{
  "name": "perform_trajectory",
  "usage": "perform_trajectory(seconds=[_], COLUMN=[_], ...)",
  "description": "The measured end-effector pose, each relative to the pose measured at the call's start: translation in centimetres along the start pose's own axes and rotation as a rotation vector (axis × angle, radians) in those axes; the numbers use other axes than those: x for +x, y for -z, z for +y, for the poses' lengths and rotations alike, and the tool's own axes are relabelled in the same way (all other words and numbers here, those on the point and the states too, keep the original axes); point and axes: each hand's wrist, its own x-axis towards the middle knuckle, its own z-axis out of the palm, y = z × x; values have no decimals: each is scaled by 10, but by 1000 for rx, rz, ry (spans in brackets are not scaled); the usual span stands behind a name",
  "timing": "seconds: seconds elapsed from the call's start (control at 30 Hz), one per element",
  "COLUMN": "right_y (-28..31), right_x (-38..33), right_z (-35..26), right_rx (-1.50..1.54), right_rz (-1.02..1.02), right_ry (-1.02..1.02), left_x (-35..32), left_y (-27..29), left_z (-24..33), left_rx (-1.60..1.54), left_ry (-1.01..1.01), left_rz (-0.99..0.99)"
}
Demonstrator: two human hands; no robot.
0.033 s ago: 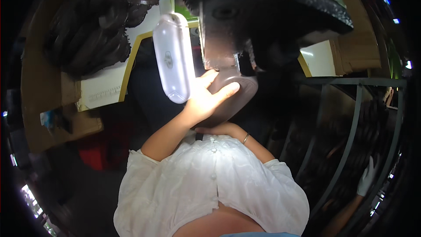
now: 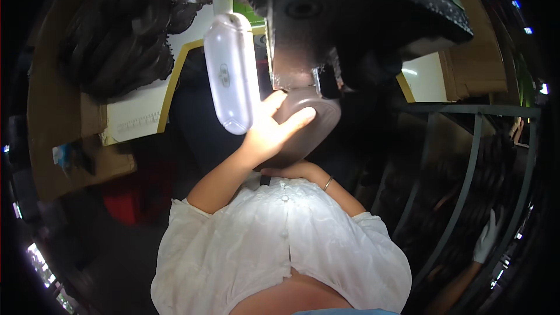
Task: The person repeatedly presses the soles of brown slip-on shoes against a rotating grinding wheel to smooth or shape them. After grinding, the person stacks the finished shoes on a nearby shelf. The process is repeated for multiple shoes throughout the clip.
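A brown, curved, smooth piece shaped like a shoe sole (image 2: 312, 131) stands tilted below the dark machine head (image 2: 350, 29), its upper end against the machine's lower part. My left hand (image 2: 268, 134) grips the piece from the left, thumb lying over its face and a finger reaching up by the machine; the other fingers are hidden. At the piece's lower end, close to my white shirt, is my right hand (image 2: 294, 170), with a bracelet on its wrist. Its fingers are partly covered by the piece. A lit white lamp (image 2: 232, 76) hangs just left of my left hand.
A pile of dark brown pieces (image 2: 122, 46) lies on the white, yellow-edged table (image 2: 137, 119) at left. Cardboard (image 2: 475, 58) stands behind at right. A metal rack (image 2: 472, 169) is on the right, where another person's gloved hand (image 2: 485, 239) shows. Something red (image 2: 122, 201) sits low left.
My left hand and the brown piece have shifted very slightly to the left. The right hand looks almost unmoved.
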Motion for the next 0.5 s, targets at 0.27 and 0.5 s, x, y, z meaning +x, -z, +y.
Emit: perform_trajectory(seconds=[0.27, 0.5], right_y=[56, 150], right_x=[-63, -167], right_z=[60, 42], right_rx=[25, 591], right_rz=[210, 910], right_ry=[76, 561], left_x=[-17, -18], left_y=[5, 3], left_z=[-35, -37], left_rx=[-421, -285], left_ry=[-110, -156], left_rz=[100, 39])
